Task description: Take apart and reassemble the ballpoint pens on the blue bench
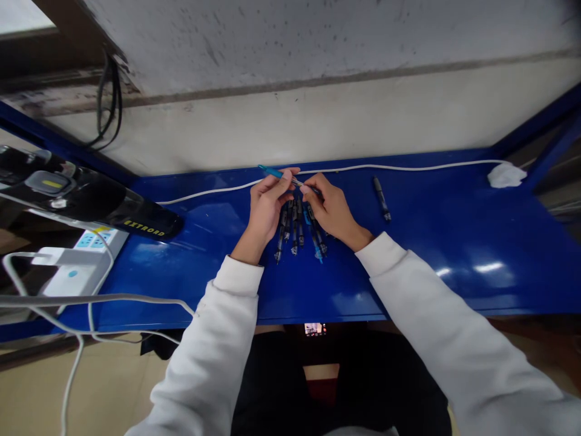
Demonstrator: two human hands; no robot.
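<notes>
White sleeves (417,290) reach across the blue tabletop (213,242). Thumb and fingers of the left hand (264,211) pinch a teal pen (272,172) just beyond the clustered pens (295,227); the right hand (334,206) appears to pinch its other end. Should either grip slacken or twist unevenly, the smooth, slim pen could slip, drop and scatter those below.

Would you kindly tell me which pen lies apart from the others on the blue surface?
The lone dark pen right of the right hand; the other pens lying there are bunched to its left.
</notes>
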